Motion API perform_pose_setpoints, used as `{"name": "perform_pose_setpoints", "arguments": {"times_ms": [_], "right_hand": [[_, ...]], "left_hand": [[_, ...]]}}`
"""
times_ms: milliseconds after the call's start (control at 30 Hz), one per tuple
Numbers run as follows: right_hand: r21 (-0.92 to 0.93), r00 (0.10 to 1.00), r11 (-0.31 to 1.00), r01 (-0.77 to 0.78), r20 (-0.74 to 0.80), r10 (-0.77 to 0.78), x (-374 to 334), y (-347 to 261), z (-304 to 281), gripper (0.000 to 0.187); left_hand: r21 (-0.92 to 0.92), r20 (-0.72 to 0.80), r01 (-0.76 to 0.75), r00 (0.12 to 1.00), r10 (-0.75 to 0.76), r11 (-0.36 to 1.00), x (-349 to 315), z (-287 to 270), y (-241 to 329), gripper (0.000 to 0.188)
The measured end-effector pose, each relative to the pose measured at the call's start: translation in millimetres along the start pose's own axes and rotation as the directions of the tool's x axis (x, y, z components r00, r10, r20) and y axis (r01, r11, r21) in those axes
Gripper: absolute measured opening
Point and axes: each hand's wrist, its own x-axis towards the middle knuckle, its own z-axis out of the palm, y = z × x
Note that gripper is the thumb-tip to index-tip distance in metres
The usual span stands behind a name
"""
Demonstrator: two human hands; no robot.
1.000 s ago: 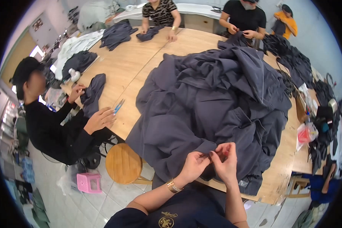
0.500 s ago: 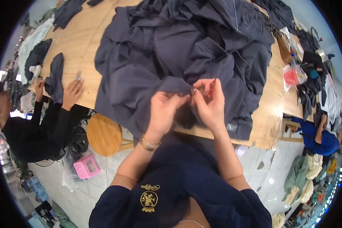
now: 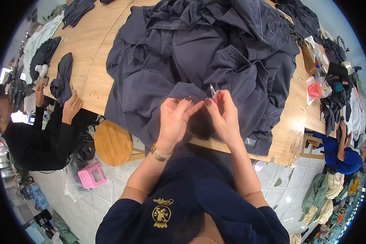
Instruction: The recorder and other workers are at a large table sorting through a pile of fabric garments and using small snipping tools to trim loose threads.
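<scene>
A large heap of dark grey garments (image 3: 199,51), some with gathered elastic edges, covers the wooden table before me. My left hand (image 3: 173,122) is closed in a pinch on the near edge of a grey garment (image 3: 144,95), its index finger reaching toward my right thumb. Red-handled thread snips (image 3: 220,98) are gripped in my right hand (image 3: 225,124), with their pointed metal blades facing away from me and apart. Whether a thread lies between my fingertips is too small to tell.
To the left, a co-worker in black (image 3: 36,138) handles a dark cloth piece (image 3: 63,79) at the same table (image 3: 95,77). A round wooden stool (image 3: 113,142) and a pink plastic stool (image 3: 92,175) stand there. On the right are a red-and-clear bag (image 3: 318,88) and a person in blue (image 3: 345,154).
The snips in my right hand have turned so that their blades show. My left fingers have shifted, the index straightening. The co-worker's hand on the left has moved from lying flat to pinching.
</scene>
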Motion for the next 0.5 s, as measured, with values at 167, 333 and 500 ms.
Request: {"name": "perform_pose_setpoints", "arguments": {"times_ms": [167, 333, 500], "right_hand": [[0.029, 0.999, 0.999, -0.039, -0.013, 0.04, 1.8, -2.6, 3.6, 0.022], [-0.317, 0.994, 0.942, 0.11, 0.008, -0.113, 4.5, -2.3, 2.8, 0.024], [-0.439, 0.979, 0.877, 0.198, 0.048, -0.197, -1.5, 0.5, 4.4, 0.022]], "left_hand": [[-0.022, -0.018, -0.005, 1.0, 0.005, 1.0, 1.3, 8.0, 9.0, 0.014], [-0.075, 0.0, -0.04, 0.999, 0.04, 0.996, 4.2, 5.4, 12.5, 0.016], [-0.122, -0.001, -0.039, 0.999, 0.039, 0.992, -0.1, 8.8, 13.4, 0.017]]}}
